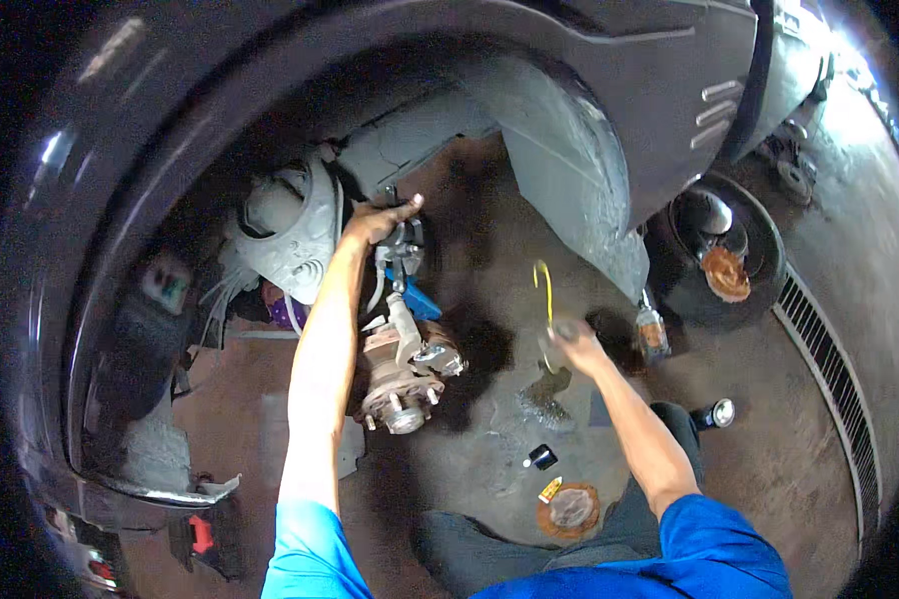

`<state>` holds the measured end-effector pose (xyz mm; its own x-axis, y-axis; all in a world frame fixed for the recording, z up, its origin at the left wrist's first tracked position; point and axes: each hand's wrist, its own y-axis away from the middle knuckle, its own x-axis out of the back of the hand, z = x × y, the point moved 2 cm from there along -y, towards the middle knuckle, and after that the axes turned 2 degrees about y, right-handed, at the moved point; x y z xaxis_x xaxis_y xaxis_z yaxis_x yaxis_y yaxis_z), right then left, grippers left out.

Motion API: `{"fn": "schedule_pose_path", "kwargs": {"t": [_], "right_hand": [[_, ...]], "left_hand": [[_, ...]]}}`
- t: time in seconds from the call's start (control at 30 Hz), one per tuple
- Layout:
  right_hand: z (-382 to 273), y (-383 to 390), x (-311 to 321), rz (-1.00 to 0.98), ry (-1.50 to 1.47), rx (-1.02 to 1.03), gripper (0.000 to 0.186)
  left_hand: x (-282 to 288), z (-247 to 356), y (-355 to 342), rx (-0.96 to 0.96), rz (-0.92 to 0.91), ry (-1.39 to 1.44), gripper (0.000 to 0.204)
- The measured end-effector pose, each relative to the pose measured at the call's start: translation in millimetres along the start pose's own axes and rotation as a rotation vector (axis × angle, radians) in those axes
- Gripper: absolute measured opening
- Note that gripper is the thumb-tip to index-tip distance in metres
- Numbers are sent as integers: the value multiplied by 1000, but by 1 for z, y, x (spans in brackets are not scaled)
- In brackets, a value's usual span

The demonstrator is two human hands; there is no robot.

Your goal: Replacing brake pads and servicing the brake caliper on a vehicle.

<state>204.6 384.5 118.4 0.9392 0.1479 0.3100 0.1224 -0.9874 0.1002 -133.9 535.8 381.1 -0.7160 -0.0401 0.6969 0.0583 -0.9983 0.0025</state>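
Inside the wheel arch, my left hand (375, 222) is closed around the upper side of a dark brake caliper (404, 250). A pale hose hangs beside the caliper. Below it sits the rusty wheel hub (402, 394) with its studs, no wheel on it. My right hand (577, 347), slightly blurred, is out to the right over the floor. It grips a thin yellow hook (546, 290), whose curved end points up and away from me. A blue object (417, 298) shows behind the hub, partly hidden.
A rusty brake disc (569, 509) lies on the floor near my legs, by a small black object (542, 457). Right of me are a spray can (714, 414), a bottle (652, 331) and a dark tyre (769, 250). A drain grate (829, 384) runs along the right. The dark fender (120, 250) arches overhead.
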Motion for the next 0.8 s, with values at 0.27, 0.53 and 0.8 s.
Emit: {"fn": "schedule_pose_path", "kwargs": {"t": [0.27, 0.53, 0.8], "right_hand": [[-277, -195, -25, 9, 69, 587, 57], [-342, -228, -74, 122, 254, 790, 50], [-345, -221, -74, 146, 293, 736, 52]], "left_hand": [[1, -19, -18, 146, 79, -184, 93], [-2, -9, -8, -99, -34, 46, 67], [2, 5, 7, -72, -65, -3, 85]]}}
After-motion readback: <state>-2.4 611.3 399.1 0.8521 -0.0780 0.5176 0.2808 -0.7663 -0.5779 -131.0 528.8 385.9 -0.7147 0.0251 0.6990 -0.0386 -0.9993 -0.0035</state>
